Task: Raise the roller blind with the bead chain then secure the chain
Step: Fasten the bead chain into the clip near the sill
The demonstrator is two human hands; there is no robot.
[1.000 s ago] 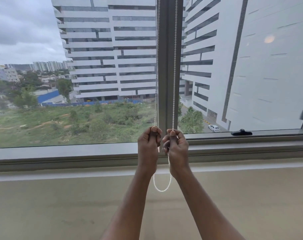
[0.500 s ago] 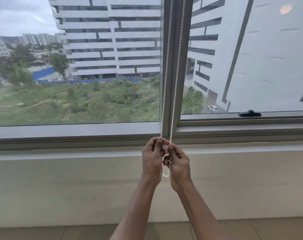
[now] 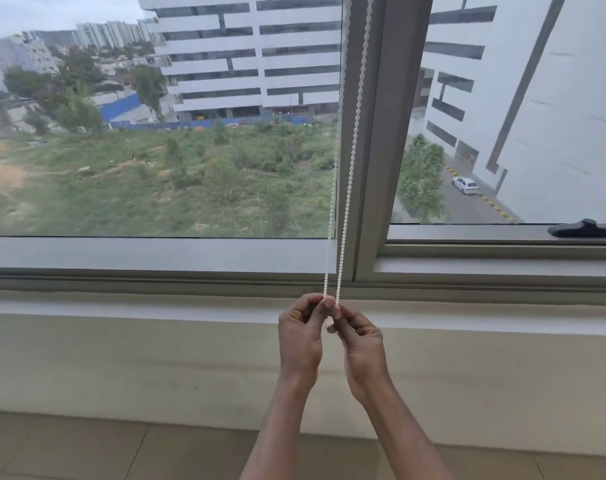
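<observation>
Bead chain (image 3: 347,188) is white, small round beads, two strands running side by side down in front of the grey window mullion (image 3: 370,133), leaning slightly leftward toward the bottom. Strands sit close together, nearly parallel, narrowing as they reach the hands just below the window sill frame (image 3: 156,275). Upper beads look blurred and larger, lower beads crisp and fine. Left hand (image 3: 299,337) pinches the left strand between thumb and curled fingers, knuckles facing the camera. Right hand (image 3: 362,344) pinches the right strand at its fingertips, touching the left hand's thumb area. Both hands are closed tight on the chain, fingers narrow, no gap showing. The chain's bottom loop is hidden behind the hands; only a tiny white bit shows between them. Hands sit below the mullion's base, in front of the beige wall (image 3: 121,368) under the sill. Black window handle (image 3: 584,229) lies on the frame well to the right of the mullion. Tiled floor (image 3: 86,452) at the bottom. Roller blind itself is out of frame.
</observation>
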